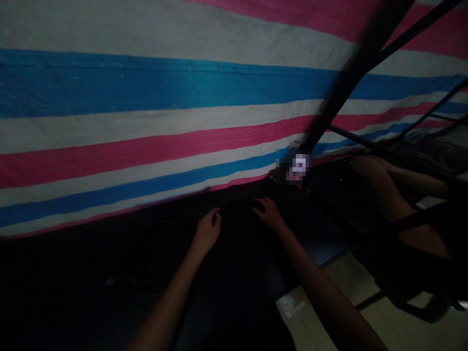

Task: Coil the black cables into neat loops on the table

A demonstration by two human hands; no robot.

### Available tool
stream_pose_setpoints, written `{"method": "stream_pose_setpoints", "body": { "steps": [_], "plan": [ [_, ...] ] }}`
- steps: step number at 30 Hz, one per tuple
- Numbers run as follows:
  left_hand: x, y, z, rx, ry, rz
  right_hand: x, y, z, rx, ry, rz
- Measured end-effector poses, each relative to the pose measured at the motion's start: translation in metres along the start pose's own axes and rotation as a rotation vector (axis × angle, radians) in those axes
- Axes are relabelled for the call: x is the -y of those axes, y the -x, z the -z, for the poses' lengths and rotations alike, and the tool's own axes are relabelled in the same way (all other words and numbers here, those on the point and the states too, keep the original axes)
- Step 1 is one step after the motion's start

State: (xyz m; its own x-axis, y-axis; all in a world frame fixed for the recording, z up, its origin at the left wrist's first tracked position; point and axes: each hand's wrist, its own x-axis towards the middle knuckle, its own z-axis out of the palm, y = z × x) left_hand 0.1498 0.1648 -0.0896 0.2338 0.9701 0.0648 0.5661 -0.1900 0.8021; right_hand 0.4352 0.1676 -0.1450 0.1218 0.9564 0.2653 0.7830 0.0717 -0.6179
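Note:
A dark curved band (237,204) arches between my hands over the dark surface; the dim light hides what kind of thing it is. My left hand (209,229) is closed on its left end, thumb and fingers curled together. At the right end, my right hand (269,214) pinches the same band with bent fingers. Below and between my hands everything is nearly black, so whatever the band belongs to cannot be made out.
A striped plastic sheet (146,146) hangs behind the dark tabletop (314,239). A blurred-out bright item (298,168) lies near a slanted dark metal post (340,92). At the right, another person's arms (387,185) rest over the surface. Below is pale floor (351,278).

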Motion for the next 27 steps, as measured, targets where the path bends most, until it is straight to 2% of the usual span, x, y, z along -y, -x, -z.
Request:
{"method": "stream_pose_setpoints", "body": {
  "steps": [4,8,11,13,15,18,20,23,27],
  "plan": [
    [0.011,0.015,0.037,-0.040,-0.098,-0.091,0.001,0.011,0.003,-0.019,0.009,-0.001],
    [0.053,0.011,0.097,-0.137,-0.283,-0.065,0.018,0.011,0.008,-0.065,0.015,-0.003],
    [0.092,0.007,0.140,-0.145,-0.415,0.022,0.054,0.011,0.006,-0.083,-0.004,0.038],
    [0.112,0.007,0.159,-0.114,-0.464,0.093,0.090,0.014,-0.001,-0.033,-0.043,0.113],
    [0.126,0.008,0.168,-0.071,-0.475,0.115,0.134,0.021,-0.015,0.056,-0.087,0.208],
    [0.135,0.009,0.169,-0.016,-0.455,0.089,0.198,0.037,-0.047,0.243,-0.197,0.331],
    [0.137,0.008,0.167,-0.017,-0.451,0.072,0.230,0.045,-0.070,0.313,-0.113,0.358],
    [0.138,0.008,0.166,-0.050,-0.460,0.055,0.254,0.048,-0.101,0.321,0.095,0.303],
    [0.137,0.008,0.170,-0.084,-0.465,0.028,0.250,0.039,-0.119,0.243,0.062,0.212]
  ]
}}
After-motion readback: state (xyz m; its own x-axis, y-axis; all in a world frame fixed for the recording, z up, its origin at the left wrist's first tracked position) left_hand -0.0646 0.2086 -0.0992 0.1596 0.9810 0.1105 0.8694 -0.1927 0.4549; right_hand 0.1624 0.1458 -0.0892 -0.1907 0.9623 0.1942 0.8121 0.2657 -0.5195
